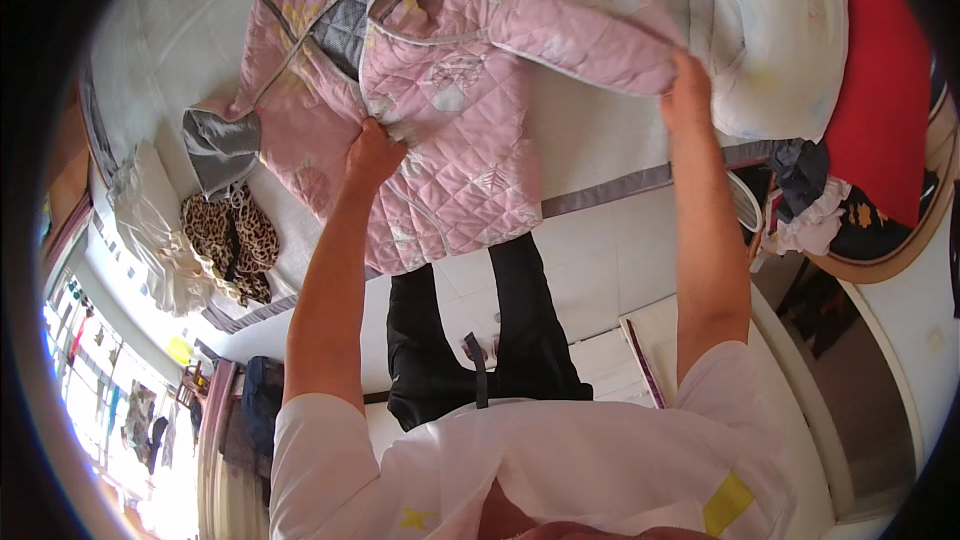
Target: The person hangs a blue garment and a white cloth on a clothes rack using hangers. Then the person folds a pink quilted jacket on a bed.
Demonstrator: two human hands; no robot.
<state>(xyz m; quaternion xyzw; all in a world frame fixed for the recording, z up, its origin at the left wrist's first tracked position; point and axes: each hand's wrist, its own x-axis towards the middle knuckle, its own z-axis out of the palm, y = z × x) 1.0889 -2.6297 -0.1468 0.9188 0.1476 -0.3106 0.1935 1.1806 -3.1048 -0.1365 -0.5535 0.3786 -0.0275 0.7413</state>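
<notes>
A pink quilted jacket [465, 142] with pale animal and plant prints lies spread over the edge of a bed, front side up. Its grey lining shows at the neck opening and at the turned-back cuff [221, 142] on the left. My left hand [376, 154] pinches the jacket's front near the middle opening. At the far right my right hand [686, 90] grips the end of the outstretched sleeve [592, 41], slightly blurred. Part of the jacket's top runs out of the picture.
Leopard-print clothing [229, 232] and a white garment [154, 232] lie on the bed's left side. Folded white bedding [780, 37] sits to the right, beside a red cloth [889, 90]. A grey trim [607, 191] marks the bed's edge. Dark and pale clothes [799, 180] are heaped below the bedding.
</notes>
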